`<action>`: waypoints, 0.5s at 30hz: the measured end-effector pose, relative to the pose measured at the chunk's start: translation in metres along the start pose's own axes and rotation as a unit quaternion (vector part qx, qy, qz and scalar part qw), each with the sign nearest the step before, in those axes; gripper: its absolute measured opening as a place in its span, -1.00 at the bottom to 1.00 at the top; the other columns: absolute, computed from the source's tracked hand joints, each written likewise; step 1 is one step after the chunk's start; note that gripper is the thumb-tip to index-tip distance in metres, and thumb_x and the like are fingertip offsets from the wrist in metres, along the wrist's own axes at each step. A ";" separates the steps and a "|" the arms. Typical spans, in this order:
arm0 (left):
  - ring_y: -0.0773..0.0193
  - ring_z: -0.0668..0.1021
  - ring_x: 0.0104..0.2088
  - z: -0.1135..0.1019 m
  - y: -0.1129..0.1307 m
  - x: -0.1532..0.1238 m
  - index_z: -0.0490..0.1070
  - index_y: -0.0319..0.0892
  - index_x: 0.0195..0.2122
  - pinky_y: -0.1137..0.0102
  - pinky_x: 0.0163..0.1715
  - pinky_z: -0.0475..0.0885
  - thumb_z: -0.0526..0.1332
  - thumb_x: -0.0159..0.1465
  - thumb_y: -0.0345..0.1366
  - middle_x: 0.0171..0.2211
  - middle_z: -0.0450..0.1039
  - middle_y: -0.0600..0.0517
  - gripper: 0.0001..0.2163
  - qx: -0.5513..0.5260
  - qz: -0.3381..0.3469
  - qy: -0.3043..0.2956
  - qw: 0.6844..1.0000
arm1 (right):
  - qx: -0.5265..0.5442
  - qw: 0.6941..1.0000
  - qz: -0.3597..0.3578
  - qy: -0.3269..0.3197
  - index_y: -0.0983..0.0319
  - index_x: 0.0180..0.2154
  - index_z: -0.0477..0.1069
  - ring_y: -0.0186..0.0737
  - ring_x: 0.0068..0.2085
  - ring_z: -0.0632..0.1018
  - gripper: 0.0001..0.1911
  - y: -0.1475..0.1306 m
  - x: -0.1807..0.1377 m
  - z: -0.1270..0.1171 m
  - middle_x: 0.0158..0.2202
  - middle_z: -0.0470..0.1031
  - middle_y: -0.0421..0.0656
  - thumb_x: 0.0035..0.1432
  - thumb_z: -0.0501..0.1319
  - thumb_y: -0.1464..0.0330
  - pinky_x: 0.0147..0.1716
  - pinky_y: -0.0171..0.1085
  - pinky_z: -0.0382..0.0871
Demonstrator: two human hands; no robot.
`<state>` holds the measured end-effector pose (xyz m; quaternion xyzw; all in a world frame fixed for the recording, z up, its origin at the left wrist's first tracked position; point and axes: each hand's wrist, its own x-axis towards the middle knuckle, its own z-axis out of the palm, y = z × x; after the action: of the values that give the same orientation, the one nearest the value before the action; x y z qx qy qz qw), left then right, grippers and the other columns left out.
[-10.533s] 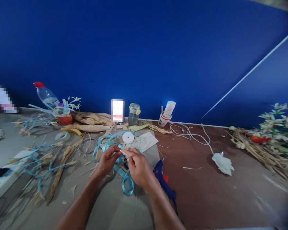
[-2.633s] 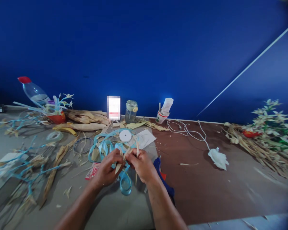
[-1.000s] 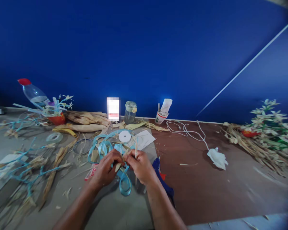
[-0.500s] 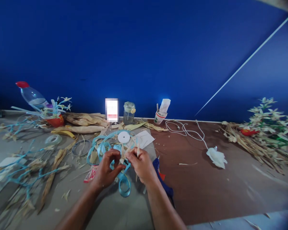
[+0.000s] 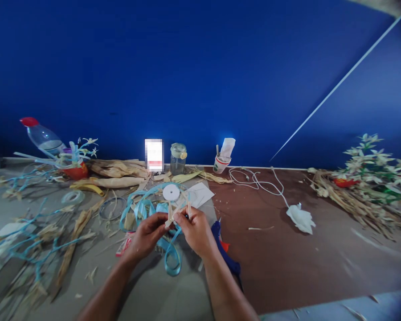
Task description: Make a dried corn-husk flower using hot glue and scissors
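Between my two hands is a small pale husk flower (image 5: 169, 216) with pointed petals. My left hand (image 5: 151, 232) pinches it from the left side. The fingertips of my right hand (image 5: 198, 231) close on its right side, and a thin pale stick (image 5: 189, 208) stands up between the fingers of that hand. Light blue ribbon (image 5: 173, 265) lies looped on the table under and behind both hands. A white ribbon spool (image 5: 171, 192) lies just beyond them. To the right of my right wrist rests a blue glue gun (image 5: 227, 256).
Blue-wrapped branches (image 5: 50, 249) and dried husks (image 5: 75, 236) spread over the left side. Along the wall stand a lidded jar (image 5: 178, 158), a paper cup (image 5: 221, 164) and a lit screen (image 5: 154, 155). A white cable (image 5: 282, 191) and white flowers (image 5: 370, 167) are at right.
My left fingers, apart from the flower and curled open half a second ago, have closed onto it. My right hand stays in nearly the same place, its stick now more upright.
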<state>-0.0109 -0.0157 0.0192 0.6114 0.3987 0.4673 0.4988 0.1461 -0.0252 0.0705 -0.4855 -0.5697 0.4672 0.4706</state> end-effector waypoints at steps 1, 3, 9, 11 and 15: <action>0.28 0.50 -0.45 0.000 0.001 0.000 0.48 -0.25 -0.37 0.41 -0.45 0.43 0.26 0.12 -0.09 -0.46 0.48 -0.04 -0.72 -0.002 -0.001 -0.003 1.000 | 0.008 1.000 0.003 -0.005 0.27 -0.55 0.33 -0.40 -0.55 0.26 -0.76 0.000 0.000 0.000 -0.61 0.31 -0.27 0.08 0.13 0.28 -0.52 -0.39 0.15; 0.30 0.48 -0.46 0.000 0.003 0.001 0.47 -0.25 -0.42 0.42 -0.45 0.42 0.26 0.13 -0.13 -0.49 0.45 -0.02 -0.75 0.003 0.011 -0.010 1.000 | 0.033 0.999 0.012 -0.014 0.27 -0.54 0.34 -0.41 -0.56 0.25 -0.75 0.001 0.000 0.000 -0.61 0.31 -0.27 0.08 0.14 0.26 -0.54 -0.40 0.14; 0.32 0.45 -0.47 -0.001 0.001 0.001 0.46 -0.24 -0.44 0.42 -0.44 0.41 0.22 0.17 -0.14 -0.50 0.41 0.01 -0.76 0.009 0.059 0.001 0.998 | 0.079 0.996 0.032 -0.037 0.28 -0.51 0.39 -0.36 -0.49 0.34 -0.79 0.002 0.000 0.002 -0.55 0.38 -0.23 0.00 0.23 0.25 -0.46 -0.38 0.22; 0.33 0.46 -0.46 -0.002 -0.001 0.001 0.46 -0.24 -0.44 0.43 -0.43 0.41 0.20 0.19 -0.17 -0.49 0.42 0.00 -0.77 0.015 0.071 -0.001 0.997 | 0.088 0.994 0.021 -0.054 0.28 -0.50 0.39 -0.35 -0.48 0.35 -0.82 0.002 0.000 0.003 -0.54 0.38 -0.23 0.01 0.22 0.28 -0.42 -0.37 0.25; 0.32 0.46 -0.45 -0.002 -0.002 0.001 0.47 -0.23 -0.43 0.44 -0.42 0.40 0.19 0.20 -0.27 -0.49 0.43 0.00 -0.85 0.038 0.111 0.007 0.993 | 0.034 0.998 -0.012 -0.053 0.27 -0.49 0.38 -0.34 -0.46 0.36 -0.85 -0.001 -0.001 0.004 -0.52 0.38 -0.22 0.05 0.17 0.33 -0.41 -0.37 0.24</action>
<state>-0.0123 -0.0139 0.0175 0.6671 0.3493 0.5083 0.4179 0.1424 -0.0267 0.0704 -0.4365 -0.5840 0.5055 0.4614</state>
